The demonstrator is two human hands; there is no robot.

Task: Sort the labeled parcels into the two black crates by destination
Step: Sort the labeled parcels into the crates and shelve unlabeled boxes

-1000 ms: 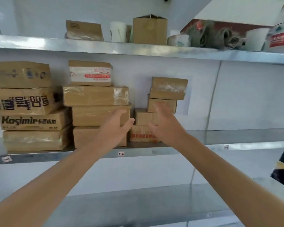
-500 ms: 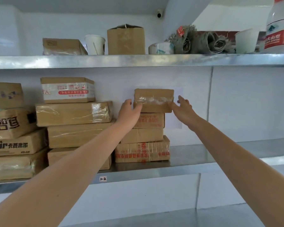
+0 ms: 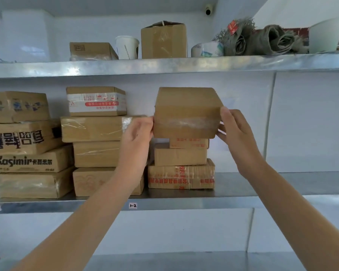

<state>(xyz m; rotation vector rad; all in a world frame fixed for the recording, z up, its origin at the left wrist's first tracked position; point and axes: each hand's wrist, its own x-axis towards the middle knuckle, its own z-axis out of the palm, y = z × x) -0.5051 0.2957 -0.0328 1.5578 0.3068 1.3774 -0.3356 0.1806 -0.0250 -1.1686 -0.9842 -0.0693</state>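
parcel: a plain brown cardboard box with a band of clear tape across its front face. It is at the top of the right-hand stack on the middle shelf, and its top face is turned toward the camera.
left hand: holds the parcel's left end. The back of the hand faces the camera and the fingers are curled in against the cardboard; the fingertips are blurred.
right hand: grips the parcel's right end, with the thumb on the front upper corner and the fingers wrapped round the side and underneath.
parcel relative to grip: it is squeezed between the two hands, one on each short end. Its front and top faces are uncovered.
contact below: the parcel's lower edge overlaps a small box with red print; whether the two touch cannot be told.
rest of stack: a plain box lies under the small one, and a wider box with red lettering lies at the bottom on the shelf.
neighbours: a taller pile of taped boxes stands just to the left, partly behind the left forearm. Further left is a pile that includes a Kasimir box.
upper shelf: holds a tall carton, a white cup and rolled grey cloth.
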